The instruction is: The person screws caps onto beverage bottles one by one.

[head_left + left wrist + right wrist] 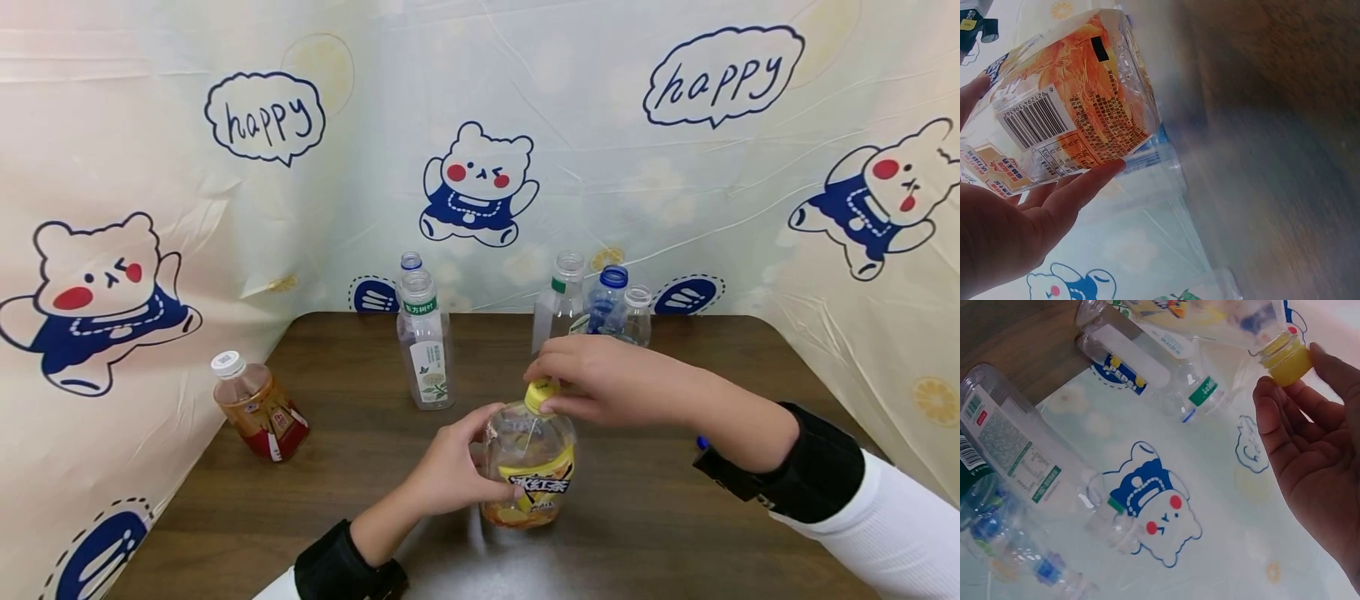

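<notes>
A clear plastic bottle (536,446) with a yellow iced-tea label stands upright near the table's front middle. My left hand (461,467) grips its side, thumb in front and fingers reaching behind. In the left wrist view, the barcode side of the bottle (1079,106) faces the camera, with fingers (1085,187) along it. At the top, my right hand (600,379) pinches the yellow cap (540,393) between thumb and fingers. The right wrist view shows the cap (1291,362) seated on the bottle's neck, with the right hand (1316,419) around it.
Two capless clear bottles (427,350) stand behind the left hand. Several more, including a blue bottle (606,300), stand at the back right behind the right hand. A white-capped bottle (261,408) with a red-brown label is at left. A small blue cap-like thing (702,442) lies beside the right wrist.
</notes>
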The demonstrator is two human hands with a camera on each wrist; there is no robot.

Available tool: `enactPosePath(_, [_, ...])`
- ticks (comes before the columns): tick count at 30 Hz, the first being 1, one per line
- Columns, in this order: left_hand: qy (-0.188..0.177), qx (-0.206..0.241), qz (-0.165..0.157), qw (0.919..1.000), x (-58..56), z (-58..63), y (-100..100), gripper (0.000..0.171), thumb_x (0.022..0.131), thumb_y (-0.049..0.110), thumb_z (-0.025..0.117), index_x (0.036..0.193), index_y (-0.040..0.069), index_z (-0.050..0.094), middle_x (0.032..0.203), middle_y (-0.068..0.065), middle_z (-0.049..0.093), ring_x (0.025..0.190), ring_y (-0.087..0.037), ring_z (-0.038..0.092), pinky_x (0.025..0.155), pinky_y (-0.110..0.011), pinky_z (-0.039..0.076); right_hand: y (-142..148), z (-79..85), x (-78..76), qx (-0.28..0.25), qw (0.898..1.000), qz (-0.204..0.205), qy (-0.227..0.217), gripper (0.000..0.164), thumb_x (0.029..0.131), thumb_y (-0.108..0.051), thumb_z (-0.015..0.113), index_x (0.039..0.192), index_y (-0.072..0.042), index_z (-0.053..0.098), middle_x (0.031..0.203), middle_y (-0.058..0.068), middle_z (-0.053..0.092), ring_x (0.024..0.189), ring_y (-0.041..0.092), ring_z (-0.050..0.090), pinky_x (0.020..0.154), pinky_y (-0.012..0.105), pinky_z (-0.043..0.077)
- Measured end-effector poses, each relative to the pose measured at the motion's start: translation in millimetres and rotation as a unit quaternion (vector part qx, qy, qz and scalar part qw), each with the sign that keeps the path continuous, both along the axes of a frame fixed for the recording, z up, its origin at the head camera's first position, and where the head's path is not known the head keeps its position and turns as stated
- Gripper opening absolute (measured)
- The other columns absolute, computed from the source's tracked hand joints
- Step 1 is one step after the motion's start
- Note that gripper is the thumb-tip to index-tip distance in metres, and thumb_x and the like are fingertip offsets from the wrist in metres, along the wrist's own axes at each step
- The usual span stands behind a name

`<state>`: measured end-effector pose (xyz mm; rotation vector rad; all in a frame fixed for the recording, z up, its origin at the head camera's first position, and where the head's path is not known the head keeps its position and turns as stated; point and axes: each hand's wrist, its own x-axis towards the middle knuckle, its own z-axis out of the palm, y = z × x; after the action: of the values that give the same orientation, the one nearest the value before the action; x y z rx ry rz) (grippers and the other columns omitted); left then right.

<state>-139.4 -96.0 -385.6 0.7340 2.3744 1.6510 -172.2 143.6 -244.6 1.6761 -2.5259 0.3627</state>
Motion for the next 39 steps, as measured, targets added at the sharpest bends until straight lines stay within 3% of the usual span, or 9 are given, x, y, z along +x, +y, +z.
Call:
enactPosePath(7, [0.012, 0.009, 0.017, 0.9997, -0.1, -2.1, -5, 0.083, 0.067, 0.022, 0.091, 0.138, 0.025, 0.048, 0.121, 0.005, 0.061, 0.104, -0.019, 0.06, 0.08, -0.029, 0.055, 16, -13.0, -3.7, -0.039, 0.997, -0.045, -0.046, 0.032, 0.091, -0.028, 0.07, 0.116, -0.009, 0.065, 0.106, -0.004, 0.063, 0.089, 0.009, 0.057, 0.074, 0.027, 0.053])
enactPosePath(12, [0.016, 0.018, 0.023, 0.9995, 0.0, -2.1, -7, 0.083, 0.066, 0.019, 0.091, 0.138, 0.021, 0.049, 0.121, 0.0, 0.062, 0.104, -0.022, 0.061, 0.079, -0.028, 0.056, 30, -41.3, -7.4, -0.079, 0.993, -0.054, -0.064, 0.029, 0.092, -0.024, 0.07, 0.116, -0.009, 0.064, 0.098, -0.008, 0.06, 0.083, 0.009, 0.054, 0.07, 0.025, 0.051])
enactPosePath(22, [0.01, 0.034, 0.031, 0.9989, 3.0, -2.4, -7, 0.082, 0.066, 0.017, 0.091, 0.137, 0.018, 0.05, 0.122, -0.003, 0.061, 0.105, -0.024, 0.061, 0.079, -0.028, 0.056, 46, -99.1, -7.6, -0.134, 0.975, -0.109, -0.137, 0.033, 0.091, -0.025, 0.07, 0.118, -0.007, 0.062, 0.108, 0.001, 0.064, 0.091, 0.017, 0.063, 0.077, 0.033, 0.056])
enactPosePath(32, [0.004, 0.055, 0.031, 0.998, 6.2, -6.8, -13, 0.083, 0.067, 0.014, 0.091, 0.138, 0.019, 0.049, 0.123, -0.003, 0.061, 0.106, -0.025, 0.06, 0.08, -0.03, 0.056, 52, -148.5, -7.7, -0.129, 0.97, -0.139, -0.153, 0.045, 0.087, -0.033, 0.075, 0.119, -0.005, 0.061, 0.115, 0.005, 0.061, 0.1, 0.02, 0.06, 0.084, 0.04, 0.054])
enactPosePath(39, [-0.013, 0.048, 0.067, 0.9965, 13.9, -12.4, -26, 0.085, 0.065, 0.016, 0.092, 0.138, 0.024, 0.049, 0.122, -0.001, 0.063, 0.106, -0.024, 0.061, 0.079, -0.03, 0.056, 57, -165.5, -3.2, -0.103, 0.965, -0.149, -0.188, 0.047, 0.086, -0.033, 0.075, 0.121, -0.004, 0.061, 0.117, 0.007, 0.06, 0.103, 0.024, 0.06, 0.087, 0.04, 0.053])
